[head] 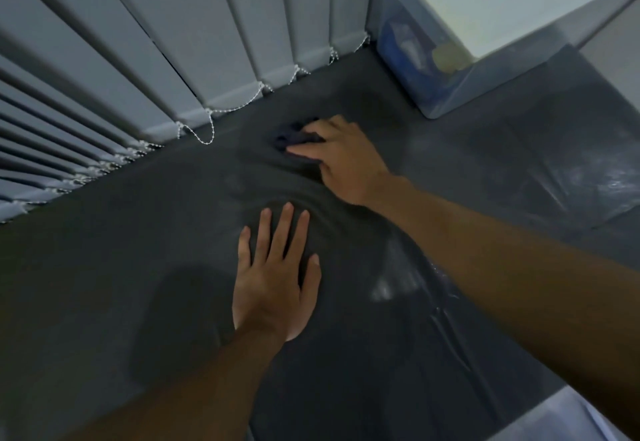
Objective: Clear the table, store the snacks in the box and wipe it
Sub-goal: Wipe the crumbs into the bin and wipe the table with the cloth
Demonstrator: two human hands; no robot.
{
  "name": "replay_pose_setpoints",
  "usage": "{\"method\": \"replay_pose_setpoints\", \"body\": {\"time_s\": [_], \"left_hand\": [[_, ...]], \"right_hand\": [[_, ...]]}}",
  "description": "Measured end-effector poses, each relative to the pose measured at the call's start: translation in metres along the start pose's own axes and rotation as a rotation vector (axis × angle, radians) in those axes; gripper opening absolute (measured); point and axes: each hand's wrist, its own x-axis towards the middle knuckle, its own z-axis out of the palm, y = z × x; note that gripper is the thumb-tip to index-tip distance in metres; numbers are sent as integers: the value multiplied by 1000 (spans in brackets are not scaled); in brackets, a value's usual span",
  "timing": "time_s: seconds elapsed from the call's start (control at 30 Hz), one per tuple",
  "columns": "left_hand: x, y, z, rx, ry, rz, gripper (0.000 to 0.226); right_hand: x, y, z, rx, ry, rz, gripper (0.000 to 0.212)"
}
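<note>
The desk [138, 267], covered with a dark grey sheet that is shining in places, is filling most of the view, and the sheet is wrinkling into curved folds between the two hands. Behind it, the vertical blinds [173, 42] are hanging along the far edge, their bottom ends joined by a white bead chain [204, 135]. At the far right corner a translucent plastic box [485, 73] is standing on the desk, close to the wall; through its cloudy side I am seeing something blue and white and something pale yellow, probably snack packets, but they are too blurred to tell more. The right hand [349, 160] is reaching far forward, palm down, with the fingers curling over a small dark blue cloth [294, 135] and pressing it on the desk, so this grip is closing on the cloth, near the blinds and well apart from the box. The left hand [273, 281] is lying flat on the sheet, nearer to the person, with the fingers spreading out straight, holding nothing.
</note>
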Motion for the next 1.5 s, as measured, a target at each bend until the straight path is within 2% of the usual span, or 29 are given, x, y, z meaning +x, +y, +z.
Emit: {"method": "replay_pose_setpoints", "body": {"time_s": [0.03,0.13,0.2,0.27,0.33,0.4,0.47,0.53,0.57,0.6,0.63,0.73,0.77,0.8,0.83,0.93,0.97,1.0,1.03,1.1,1.17,1.2,1.23,1.33,1.37,1.4,1.5], "left_hand": [[0,0,0,2,2,0,64],[1,0,1,-8,7,-1,64],[1,0,1,-2,15,-2,64],[0,1,0,7,21,-3,65],[0,1,1,7,29,1,65],[-1,1,3,14,37,1,65],[-1,2,4,21,51,-2,65],[0,2,5,27,52,-5,65],[0,3,4,25,53,-8,65],[0,3,4,22,56,-11,65],[0,4,4,22,59,-11,65],[-2,6,3,45,69,18,63],[-3,6,3,58,68,26,62],[-3,6,2,69,65,30,62],[-2,6,1,71,62,32,62],[0,12,-4,39,49,33,60],[1,15,-5,18,58,20,58],[2,19,-6,-13,66,-8,56],[4,24,-7,-50,72,-40,56],[10,38,-9,-119,82,-63,57],[16,59,-12,-133,75,58,63],[21,73,-12,-139,64,138,64],[25,88,-12,-151,55,199,65],[40,137,-12,-171,54,286,62],[45,155,-12,-171,53,316,60],[50,172,-13,-172,44,344,60],[61,220,-12,-144,-16,357,60]], "right_hand": [[-1,12,-4,-2,34,46,51],[-11,41,-18,-42,235,468,44],[-29,31,-18,-37,230,575,48],[-57,7,-16,35,190,399,50],[-92,-4,-16,72,53,149,50],[-116,10,-22,27,-19,46,49],[-132,34,-32,-20,101,242,48],[-146,39,-40,-74,271,577,46],[-152,32,-39,-84,312,685,45],[-158,20,-37,-80,321,718,46],[-164,7,-33,-62,304,664,46],[-197,-17,-32,-3,120,274,49],[-207,-13,-38,-15,77,212,49],[-215,-5,-45,-44,85,230,48],[-222,3,-50,-71,137,327,46],[-236,15,-57,-80,349,794,41],[-236,10,-55,-65,355,849,43],[-237,4,-52,-48,334,820,43],[-242,-2,-51,-36,298,711,42],[-257,-1,-56,-24,149,413,43],[-271,20,-72,-72,-3,268,47],[-278,35,-78,-107,8,308,47],[-284,48,-84,-125,80,428,44],[-295,66,-90,-84,395,952,42],[-294,64,-89,-82,412,1006,43],[-294,61,-86,-93,382,964,43],[-310,68,-93,-90,189,593,42]]}}
